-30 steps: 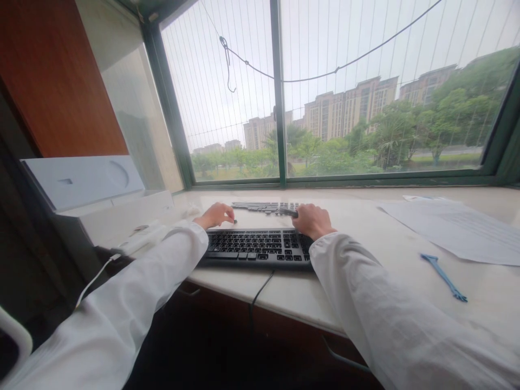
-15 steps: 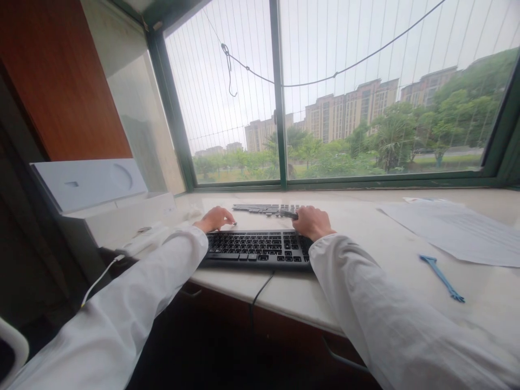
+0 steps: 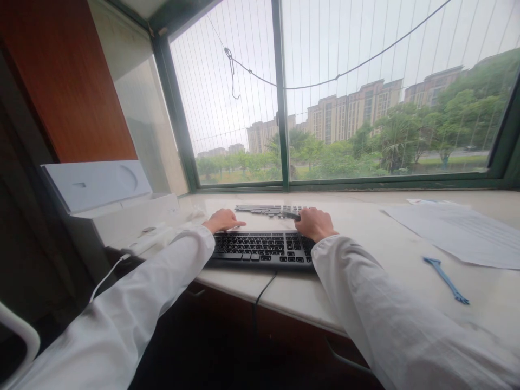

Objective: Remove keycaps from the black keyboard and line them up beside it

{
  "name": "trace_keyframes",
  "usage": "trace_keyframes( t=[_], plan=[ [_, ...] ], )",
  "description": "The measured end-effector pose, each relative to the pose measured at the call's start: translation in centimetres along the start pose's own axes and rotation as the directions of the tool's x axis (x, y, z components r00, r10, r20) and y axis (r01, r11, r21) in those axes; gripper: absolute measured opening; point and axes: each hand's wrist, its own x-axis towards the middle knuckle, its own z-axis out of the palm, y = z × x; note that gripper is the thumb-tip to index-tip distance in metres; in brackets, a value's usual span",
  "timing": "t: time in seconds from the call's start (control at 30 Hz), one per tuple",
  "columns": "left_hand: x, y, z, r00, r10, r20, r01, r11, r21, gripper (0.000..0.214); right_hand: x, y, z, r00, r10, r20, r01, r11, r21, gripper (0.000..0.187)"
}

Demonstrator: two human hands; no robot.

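Note:
A black keyboard (image 3: 260, 250) lies at the counter's front edge. Many of its key positions look bare, while several wide keys remain along its near row. My left hand (image 3: 222, 220) is just beyond its far left part, fingers brought together and pointing right. What sits under the fingertips is hidden. My right hand (image 3: 316, 223) rests over the far right corner, closed around a dark stick-like tool (image 3: 291, 215) that points left. Rows of loose dark keycaps (image 3: 260, 209) are laid out behind the keyboard, partly behind the tool.
A white open box (image 3: 97, 187) stands at the left beside a white power strip (image 3: 152, 238) with a cable. Papers (image 3: 455, 230) and a blue plastic stick (image 3: 447, 280) lie at the right. A black cord (image 3: 265, 288) hangs over the counter edge.
My left hand has shifted slightly right, and the small dark piece seen at its fingertips is now out of sight. My right hand keeps its hold on the tool. The view has moved slightly.

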Motion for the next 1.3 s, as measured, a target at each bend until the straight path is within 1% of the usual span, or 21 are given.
trace_keyframes(
  t=[0.03,0.1,0.2,0.3,0.37,0.47,0.57,0.67,0.73,0.83,0.9,0.97,1.13,1.3],
  plan=[
    [0.2,0.1,0.1,1.000,-0.008,0.021,0.008,1.000,-0.005,0.051,0.0,0.0,0.0,1.000,0.003,0.002,-0.003,1.000,-0.002,0.031],
    [0.5,0.0,0.2,0.998,0.013,0.056,-0.012,0.999,-0.034,0.041,0.0,0.0,0.0,1.000,0.007,0.014,-0.007,1.000,0.000,0.032],
    [0.9,-0.7,0.0,0.985,0.110,0.136,-0.091,0.986,-0.143,0.033,0.0,0.0,0.0,1.000,0.011,0.018,-0.011,1.000,0.001,0.033],
    [1.0,-1.4,-0.4,0.957,0.205,0.205,-0.156,0.960,-0.231,0.043,0.1,0.0,0.0,1.000,0.004,0.008,-0.004,1.000,-0.004,0.031],
    [1.0,-1.8,-0.8,0.949,0.230,0.218,-0.174,0.954,-0.245,0.053,0.1,0.1,0.1,1.000,0.000,0.006,0.000,1.000,-0.004,0.031],
    [0.7,-2.1,-1.0,0.953,0.236,0.190,-0.192,0.956,-0.224,0.058,0.1,0.1,0.1,1.000,-0.002,0.002,0.002,1.000,-0.003,0.032],
    [0.6,-2.4,-0.8,0.955,0.251,0.155,-0.216,0.953,-0.215,0.053,0.1,0.0,0.1,1.000,-0.002,0.006,0.002,1.000,-0.004,0.032],
    [0.5,-2.5,-0.3,0.950,0.282,0.134,-0.251,0.946,-0.206,0.043,0.1,0.0,0.0,1.000,0.002,0.021,-0.002,1.000,-0.006,0.033],
    [0.6,-2.6,-0.1,0.948,0.308,0.083,-0.293,0.943,-0.161,0.035,0.1,0.0,0.0,1.000,0.000,0.021,0.000,1.000,-0.008,0.033],
    [1.0,-2.6,0.2,0.937,0.347,-0.052,-0.349,0.936,-0.049,0.029,0.1,0.0,0.1,1.000,-0.006,0.004,0.006,1.000,-0.009,0.032],
    [1.5,-2.7,0.2,0.935,0.337,-0.109,-0.339,0.941,0.004,0.027,0.2,0.0,0.2,1.000,-0.007,-0.008,0.007,1.000,-0.010,0.031],
    [2.3,-2.7,0.3,0.948,0.291,-0.125,-0.291,0.956,0.020,0.027,0.2,0.1,0.2,1.000,-0.005,-0.008,0.005,1.000,-0.007,0.031],
    [4.7,-2.3,0.7,0.986,0.136,-0.102,-0.137,0.991,-0.003,0.024,0.2,0.2,0.2,1.000,0.003,-0.002,-0.003,1.000,-0.001,0.031],
    [7.0,-0.2,1.1,0.998,0.018,-0.062,-0.020,0.999,-0.032,0.022,0.2,0.1,0.1,1.000,-0.002,0.000,0.002,1.000,-0.005,0.031]
  ],
)
